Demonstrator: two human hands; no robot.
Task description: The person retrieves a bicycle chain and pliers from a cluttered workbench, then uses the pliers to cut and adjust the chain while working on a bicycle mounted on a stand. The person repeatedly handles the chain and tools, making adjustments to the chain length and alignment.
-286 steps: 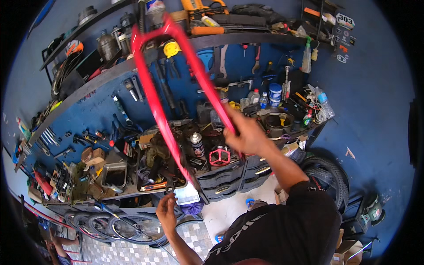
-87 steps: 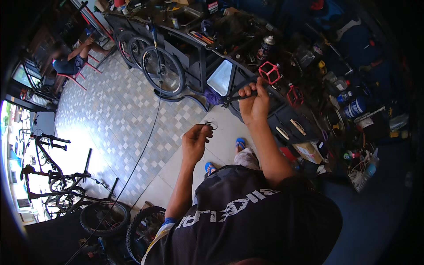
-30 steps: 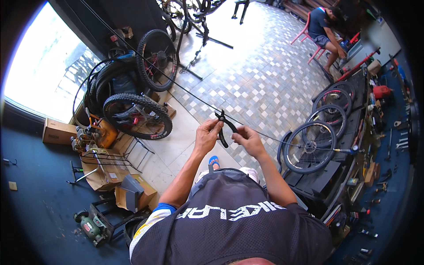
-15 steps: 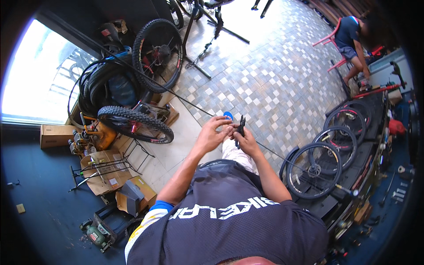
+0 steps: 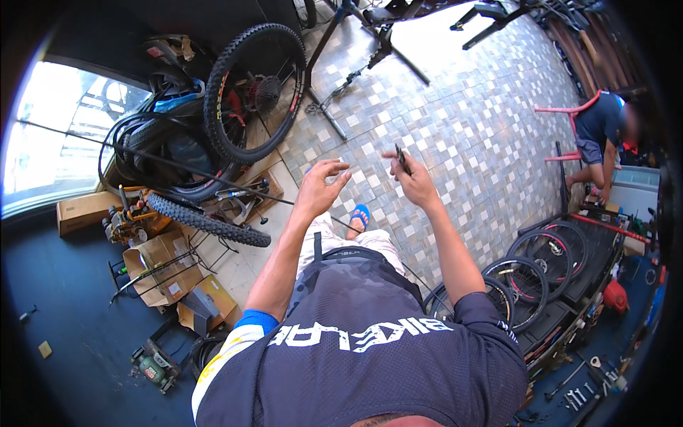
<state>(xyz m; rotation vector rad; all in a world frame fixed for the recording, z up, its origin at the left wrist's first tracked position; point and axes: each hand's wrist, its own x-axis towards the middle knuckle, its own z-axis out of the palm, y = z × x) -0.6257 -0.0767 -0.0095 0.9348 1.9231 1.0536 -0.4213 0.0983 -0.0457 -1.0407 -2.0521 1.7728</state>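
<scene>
The right hand (image 5: 416, 181) pinches a small dark tool (image 5: 401, 158); the left hand (image 5: 320, 186), fingers spread and empty, hovers beside a thin cable (image 5: 213, 178) running toward the wheel (image 5: 249, 92). A loosened pinch could drop the tool onto the tiled floor (image 5: 469, 121).

Daylight enters from a window (image 5: 64, 142) at the left edge, overexposed to near white with no detail behind it. A second glare patch washes out the tiled floor (image 5: 455, 128) near the top edge. The blue wall (image 5: 64, 313) at lower left and the workbench (image 5: 605, 285) at the right edge sit in dim shade. Colours are saturated. Fisheye distortion bends tile lines toward the rim, and black vignetting fills all four corners. The central area is reasonably sharp; detail softens toward the periphery.
</scene>
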